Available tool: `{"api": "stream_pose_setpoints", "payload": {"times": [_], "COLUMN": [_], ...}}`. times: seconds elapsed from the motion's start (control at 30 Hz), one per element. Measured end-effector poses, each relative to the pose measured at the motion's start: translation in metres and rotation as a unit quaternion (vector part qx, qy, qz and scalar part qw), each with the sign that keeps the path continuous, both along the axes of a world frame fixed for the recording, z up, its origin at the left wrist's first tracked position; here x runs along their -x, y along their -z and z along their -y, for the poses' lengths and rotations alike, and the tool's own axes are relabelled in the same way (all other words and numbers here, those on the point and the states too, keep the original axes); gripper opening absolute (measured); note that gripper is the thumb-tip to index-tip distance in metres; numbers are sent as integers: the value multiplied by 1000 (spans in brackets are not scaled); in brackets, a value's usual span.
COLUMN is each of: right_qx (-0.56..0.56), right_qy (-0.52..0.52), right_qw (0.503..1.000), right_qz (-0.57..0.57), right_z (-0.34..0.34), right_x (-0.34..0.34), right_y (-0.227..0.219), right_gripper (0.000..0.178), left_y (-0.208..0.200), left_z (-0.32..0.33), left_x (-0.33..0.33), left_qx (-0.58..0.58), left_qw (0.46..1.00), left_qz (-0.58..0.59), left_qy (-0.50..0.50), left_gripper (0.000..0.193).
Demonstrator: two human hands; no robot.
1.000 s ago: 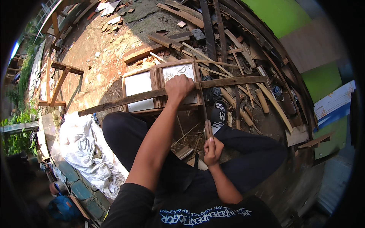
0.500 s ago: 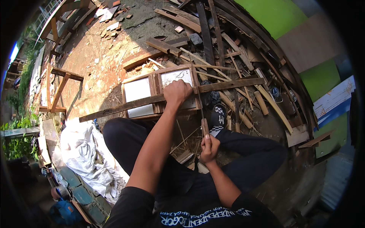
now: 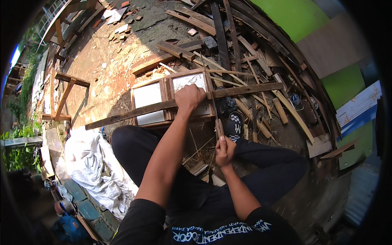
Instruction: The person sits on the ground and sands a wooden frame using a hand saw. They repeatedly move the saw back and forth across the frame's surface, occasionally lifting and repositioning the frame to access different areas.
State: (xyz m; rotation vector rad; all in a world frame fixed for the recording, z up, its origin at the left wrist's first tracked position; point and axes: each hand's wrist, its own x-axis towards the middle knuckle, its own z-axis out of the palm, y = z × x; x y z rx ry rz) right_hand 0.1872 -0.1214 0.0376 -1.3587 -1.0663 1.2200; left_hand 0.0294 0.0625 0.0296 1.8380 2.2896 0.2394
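Right grip: right hand [image 3: 225, 151] is clamping around saw [image 3: 219, 128]
Left grip: left hand [image 3: 190, 97] is clamping onto plank [image 3: 249, 90]
Plank: is lying across frame [image 3: 165, 87], saw crossing it
Sawing: seemingly unfinished, plank looking whole; depth not showing

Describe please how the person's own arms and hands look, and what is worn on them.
The left hand and the right hand have five-fingered human shapes and no gloves. The forearms are bare, with no watch or bracelet to be seen. Short black sleeves cover the upper arms, part of a black shirt with pale printed lettering across it.
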Motion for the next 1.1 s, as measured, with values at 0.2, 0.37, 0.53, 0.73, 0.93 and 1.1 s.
{"api": "stream_pose_setpoints", "payload": {"times": [0.2,0.37,0.53,0.73,0.93,1.1], "right_qx": [89,102,47,-43,-24,7], "right_qy": [-15,-5,9,-23,-49,-61], "right_qw": [996,994,998,998,997,997], "right_qz": [-22,-26,-49,-44,53,47], "right_z": [69,98,-57,-9,22,20], "right_x": [-25,-31,14,-23,-23,-19], "right_y": [-23,-27,-8,-33,-33,-30], "right_gripper": [45,45,45,31,24,22], "left_y": [-5,-5,6,-2,-7,-6], "left_z": [-1,-1,8,2,0,-3], "left_x": [18,17,-2,0,3,5], "left_qx": [40,-3,-39,-3,41,47], "left_qw": [998,999,999,1000,998,998], "left_qz": [28,5,2,19,35,25], "left_qy": [-48,-37,-9,-23,-28,-27], "left_gripper": [42,39,34,38,41,41]}}
